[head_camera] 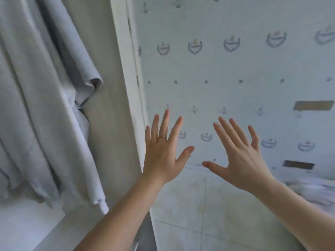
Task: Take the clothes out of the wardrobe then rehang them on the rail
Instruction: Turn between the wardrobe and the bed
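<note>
The grey clothes [41, 105] are seen at the left of the view, hanging in long folds inside the wardrobe [108, 124], whose pale side panel stands just beside them; one cuffed sleeve end droops near the wardrobe's lower edge. The rail itself is not shown. No garment is held: the left hand [163, 153], on which a thin ring [162, 137] is worn, is raised with its fingers straight and spread wide, and nothing is gripped by it. The right hand [241, 160] is raised likewise beside it, fingers fanned and empty. Both hands are held up in front of the anchor-patterned wall [235, 69], apart from the clothes, above a tiled floor [181, 205]. As far as can be judged, nothing has yet been taken out, so the removal and the rehanging are both left to be done.
</note>
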Available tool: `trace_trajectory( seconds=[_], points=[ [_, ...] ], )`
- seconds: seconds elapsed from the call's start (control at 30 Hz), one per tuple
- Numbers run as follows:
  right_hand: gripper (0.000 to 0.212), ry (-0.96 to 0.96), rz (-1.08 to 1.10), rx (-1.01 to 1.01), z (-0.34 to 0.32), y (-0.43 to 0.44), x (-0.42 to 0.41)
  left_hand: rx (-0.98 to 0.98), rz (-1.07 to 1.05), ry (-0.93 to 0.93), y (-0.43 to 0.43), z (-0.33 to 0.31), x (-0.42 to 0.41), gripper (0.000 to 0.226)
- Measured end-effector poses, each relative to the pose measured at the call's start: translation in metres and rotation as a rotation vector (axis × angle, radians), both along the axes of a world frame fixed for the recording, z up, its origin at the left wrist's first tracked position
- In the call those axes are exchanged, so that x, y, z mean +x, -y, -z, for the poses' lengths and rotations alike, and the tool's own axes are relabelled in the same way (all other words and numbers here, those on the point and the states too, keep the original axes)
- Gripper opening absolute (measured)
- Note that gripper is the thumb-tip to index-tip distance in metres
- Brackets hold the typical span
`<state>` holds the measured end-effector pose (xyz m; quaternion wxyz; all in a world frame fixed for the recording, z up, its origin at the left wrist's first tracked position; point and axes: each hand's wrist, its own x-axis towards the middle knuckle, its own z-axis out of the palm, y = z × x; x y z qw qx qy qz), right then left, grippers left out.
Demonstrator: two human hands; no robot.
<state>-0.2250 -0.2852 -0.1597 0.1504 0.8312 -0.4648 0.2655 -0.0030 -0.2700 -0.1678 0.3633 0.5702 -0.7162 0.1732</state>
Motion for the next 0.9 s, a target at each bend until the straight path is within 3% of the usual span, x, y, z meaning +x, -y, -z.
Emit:
trace_trajectory(
  seconds=[0.4, 0.63, 0.9],
  points=[
    [0.104, 0.058, 0.57, 0.512, 0.182, -0.044, -0.233, 0.561, 0.391, 0.176, 0.055, 0.176, -0.231, 0.08],
    [0.097, 0.081, 0.825, 0.637, 0.235, -0.015, -0.341, 0.726, 0.618, 0.297, 0.131, 0.235, -0.365, 0.082],
    [0.095, 0.142, 1.118, 0.735, 0.259, 0.051, -0.443, 0.823, 0.825, 0.448, 0.241, 0.259, -0.506, 0.083]
  ],
)
